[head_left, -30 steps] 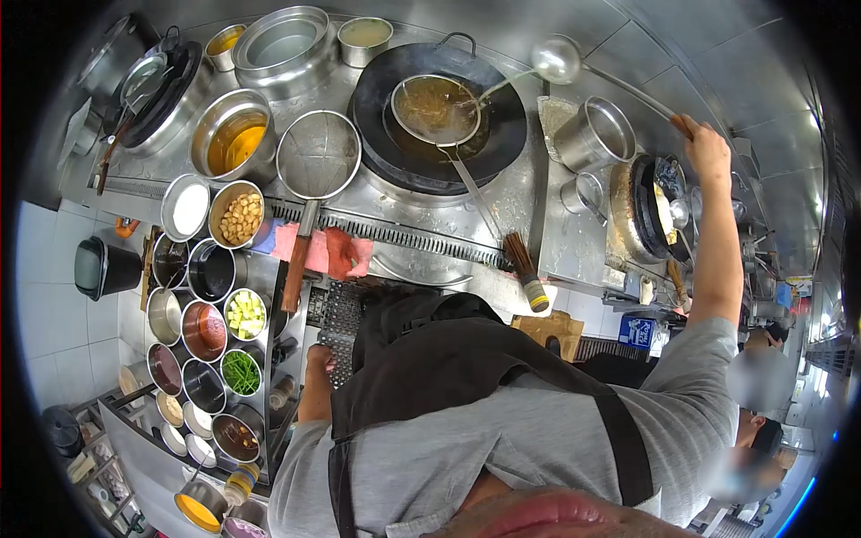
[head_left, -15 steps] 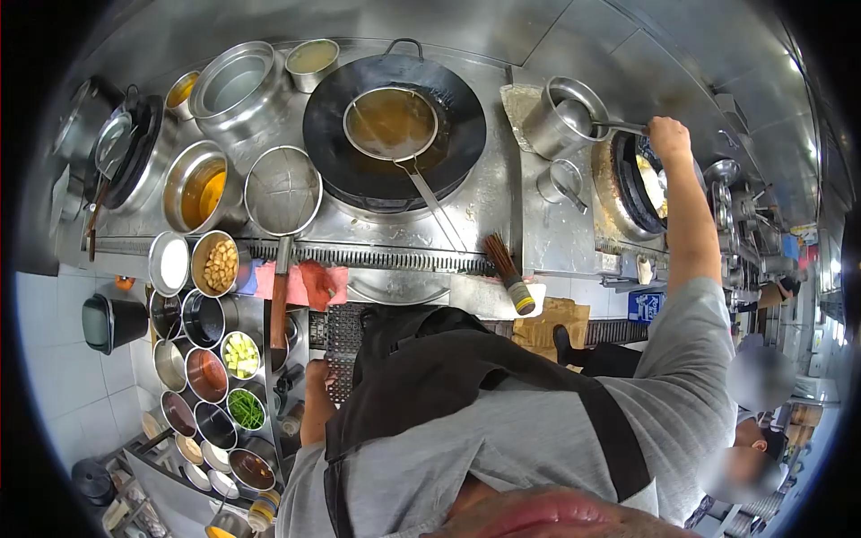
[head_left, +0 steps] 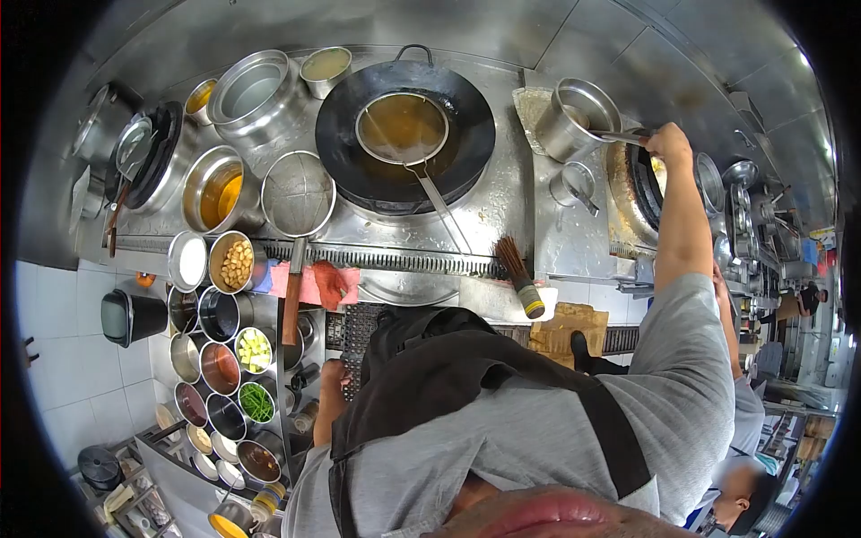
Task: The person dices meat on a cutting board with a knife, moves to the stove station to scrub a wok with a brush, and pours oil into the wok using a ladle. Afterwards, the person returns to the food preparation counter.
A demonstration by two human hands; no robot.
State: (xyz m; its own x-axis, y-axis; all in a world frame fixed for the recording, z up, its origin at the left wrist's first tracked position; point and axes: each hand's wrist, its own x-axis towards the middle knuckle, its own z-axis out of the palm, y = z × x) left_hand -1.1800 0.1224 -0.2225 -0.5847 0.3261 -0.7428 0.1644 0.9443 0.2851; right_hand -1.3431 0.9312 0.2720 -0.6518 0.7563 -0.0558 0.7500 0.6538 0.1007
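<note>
My right hand (head_left: 669, 145) is stretched out to the right, closed around the handle of a ladle (head_left: 617, 136). The ladle's bowl end is inside a tall steel pot (head_left: 554, 134), mostly hidden by the rim. Below that pot stands a small steel cup (head_left: 574, 184) with a utensil in it. Under my right wrist is a second wok (head_left: 644, 184), partly covered by the arm. My left hand (head_left: 334, 371) hangs low beside my apron, near the rack of ingredient pots; its fingers are mostly hidden. In the centre, a wire strainer (head_left: 402, 128) rests over a black wok (head_left: 336, 134) of brownish liquid.
Another strainer (head_left: 299, 195) lies across the stove's left front. A bamboo brush (head_left: 520, 278) lies at the front edge. Peanuts (head_left: 237, 263), green vegetables (head_left: 256, 403) and sauces fill pots at left. A co-worker's arm (head_left: 725, 314) is close on my right.
The view has shifted slightly, so the stove items sit further right. My right hand is a little closer to the tall pot, with the ladle's bowl less visible. A co-worker's arm has appeared beside me.
</note>
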